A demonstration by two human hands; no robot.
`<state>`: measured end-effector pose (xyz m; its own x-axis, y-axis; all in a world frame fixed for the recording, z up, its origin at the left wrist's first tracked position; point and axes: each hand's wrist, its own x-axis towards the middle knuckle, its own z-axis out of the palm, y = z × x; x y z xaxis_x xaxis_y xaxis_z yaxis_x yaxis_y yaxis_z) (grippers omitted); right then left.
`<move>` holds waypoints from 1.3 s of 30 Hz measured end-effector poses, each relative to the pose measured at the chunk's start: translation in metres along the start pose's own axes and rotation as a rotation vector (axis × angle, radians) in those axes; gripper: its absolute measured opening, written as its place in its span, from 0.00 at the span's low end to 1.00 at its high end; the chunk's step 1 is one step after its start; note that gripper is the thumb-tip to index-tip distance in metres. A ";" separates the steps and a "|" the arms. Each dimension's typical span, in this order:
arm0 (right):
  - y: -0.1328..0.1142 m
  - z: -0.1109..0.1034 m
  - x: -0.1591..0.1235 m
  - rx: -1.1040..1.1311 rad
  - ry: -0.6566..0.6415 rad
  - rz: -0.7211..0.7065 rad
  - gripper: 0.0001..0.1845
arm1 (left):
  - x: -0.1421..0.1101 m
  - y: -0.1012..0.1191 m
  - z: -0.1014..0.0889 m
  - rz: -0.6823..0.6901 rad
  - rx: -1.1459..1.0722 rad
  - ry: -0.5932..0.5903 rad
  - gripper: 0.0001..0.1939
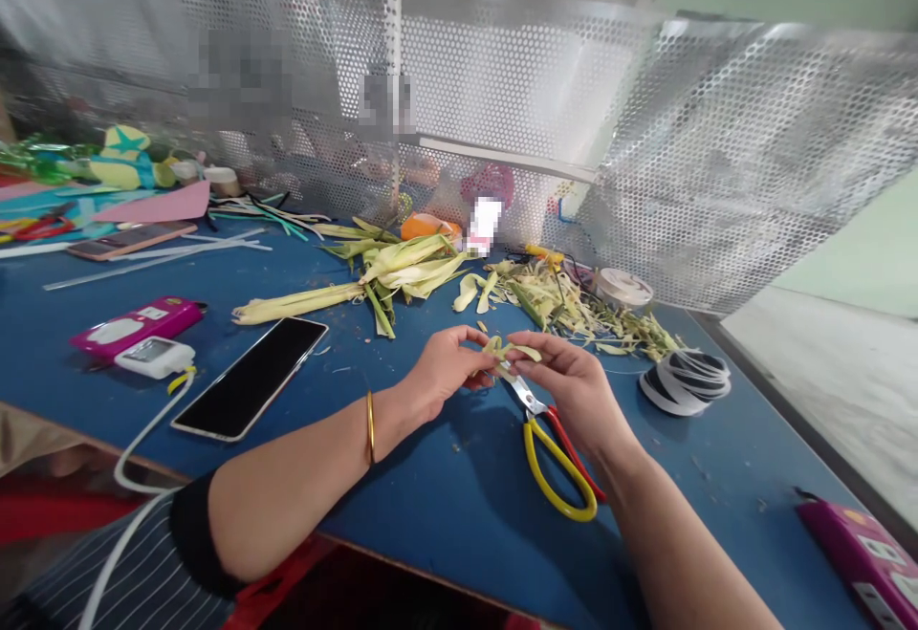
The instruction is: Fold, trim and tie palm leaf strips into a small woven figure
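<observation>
My left hand and my right hand meet above the blue table. Both pinch a small folded strip of pale green leaf between their fingertips. Yellow-handled scissors lie on the table just under my right hand, blades pointing toward the strip. A gold bangle circles my left wrist.
Long leaf strips and a heap of trimmings lie behind my hands. A black phone, a pink device and a white charger sit left. Tape rolls lie right, a pink case near right. Perforated metal screens wall the back.
</observation>
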<state>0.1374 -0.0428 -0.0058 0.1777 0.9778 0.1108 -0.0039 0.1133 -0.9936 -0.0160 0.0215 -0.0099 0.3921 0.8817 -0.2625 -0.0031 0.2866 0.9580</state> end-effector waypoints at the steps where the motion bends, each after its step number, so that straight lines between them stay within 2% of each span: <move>1: 0.002 0.000 0.001 -0.029 0.032 -0.012 0.15 | 0.000 -0.001 0.001 0.017 0.004 -0.007 0.07; 5: 0.012 0.001 0.002 -0.166 0.195 -0.169 0.10 | -0.002 -0.003 0.003 0.062 0.016 -0.049 0.08; 7: 0.014 0.003 0.002 -0.160 0.175 -0.166 0.10 | -0.003 -0.003 0.004 0.072 0.025 -0.063 0.09; 11: 0.012 0.008 -0.001 -0.128 0.152 -0.062 0.11 | -0.003 -0.004 0.005 0.095 0.041 -0.075 0.10; 14: 0.011 0.009 -0.001 -0.210 0.175 -0.046 0.13 | -0.004 -0.004 0.005 0.098 0.060 -0.082 0.10; 19: 0.014 0.006 0.000 -0.326 0.109 0.030 0.11 | -0.005 -0.005 0.005 0.117 0.087 -0.092 0.09; 24: 0.019 0.005 0.001 -0.387 0.099 0.071 0.11 | -0.001 -0.014 0.004 0.183 0.193 -0.130 0.07; 28: 0.019 0.006 0.001 -0.412 0.087 0.058 0.11 | 0.003 -0.023 0.001 0.252 0.308 -0.138 0.07; 31: 0.017 0.006 0.001 -0.307 0.079 0.016 0.10 | 0.004 -0.023 0.000 0.249 0.336 -0.110 0.11; 34: 0.014 0.007 0.001 -0.224 0.071 -0.012 0.14 | 0.003 -0.021 0.000 0.227 0.340 -0.108 0.12; 39: 0.012 0.005 0.000 -0.386 0.023 -0.011 0.16 | 0.000 -0.020 0.001 0.210 0.380 -0.139 0.13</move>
<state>0.1325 -0.0407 -0.0177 0.1981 0.9722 0.1251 0.3683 0.0445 -0.9287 -0.0149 0.0153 -0.0287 0.5388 0.8399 -0.0651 0.2317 -0.0735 0.9700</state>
